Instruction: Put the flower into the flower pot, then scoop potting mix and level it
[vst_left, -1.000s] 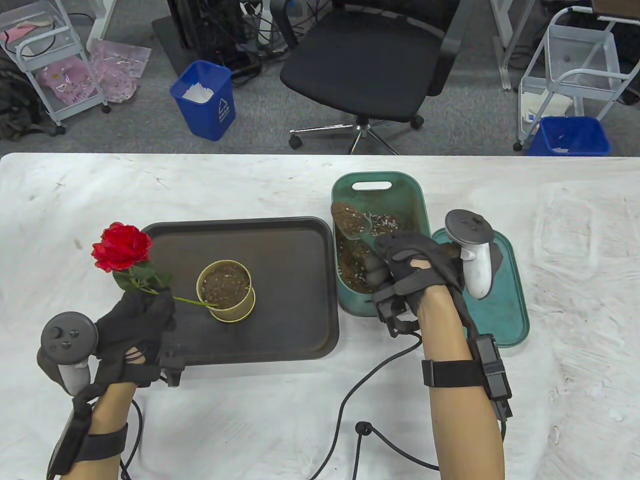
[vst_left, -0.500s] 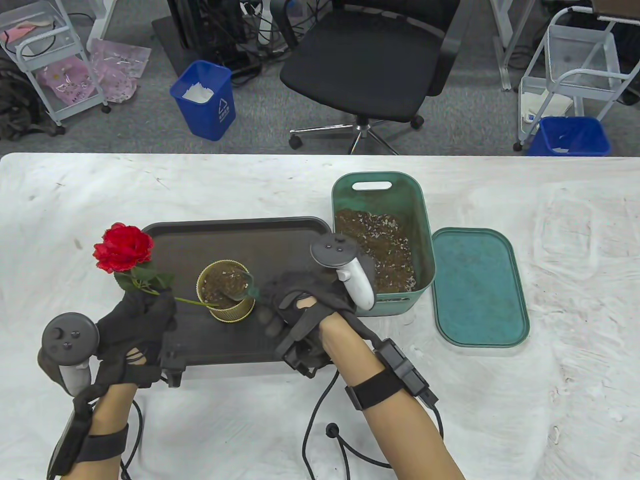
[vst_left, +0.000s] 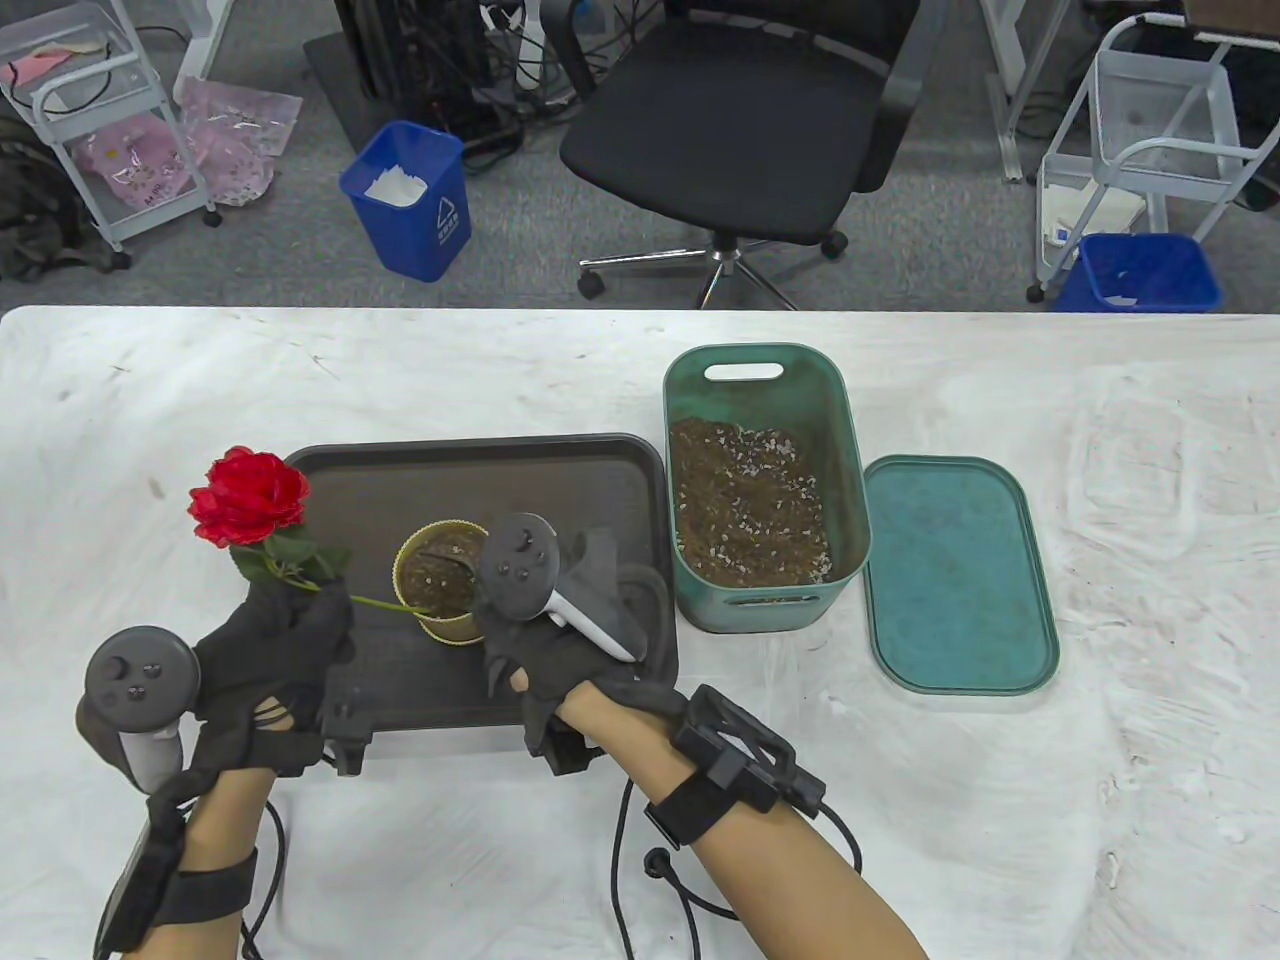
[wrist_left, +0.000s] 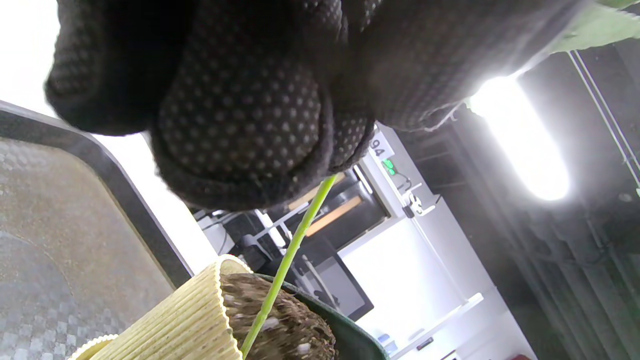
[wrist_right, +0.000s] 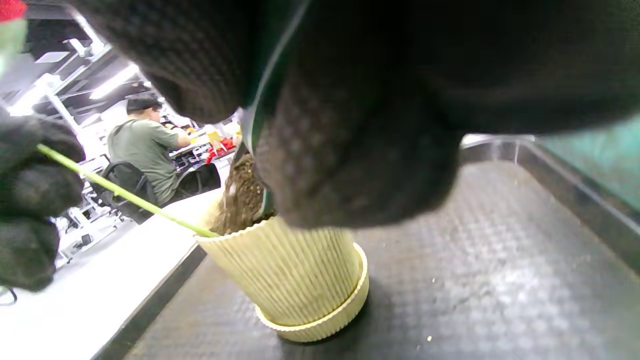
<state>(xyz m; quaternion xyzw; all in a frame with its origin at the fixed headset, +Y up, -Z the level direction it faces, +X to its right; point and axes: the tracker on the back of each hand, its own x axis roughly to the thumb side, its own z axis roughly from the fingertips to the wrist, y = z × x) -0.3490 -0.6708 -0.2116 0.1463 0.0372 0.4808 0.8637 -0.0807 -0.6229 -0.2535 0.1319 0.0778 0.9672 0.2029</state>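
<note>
While both hands worked at the pot, state was:
left hand (vst_left: 275, 640): fingers curled round the flower (vst_left: 248, 497) stem, holding it tilted, bloom up-left, stem end in the pot's soil
right hand (vst_left: 545, 655): fingers curled round a green scoop (wrist_right: 260, 125), tipped over the pot rim, soil spilling off it
pot (vst_left: 440, 580): ribbed, cream-yellow, upright on its saucer, on the dark tray (vst_left: 560, 480)
soil bin (vst_left: 760, 490): green, just right of the tray, part full of potting mix
lid (vst_left: 960, 575): flat on the table, right of the bin
background: a seated person in the right wrist view, far off
</note>
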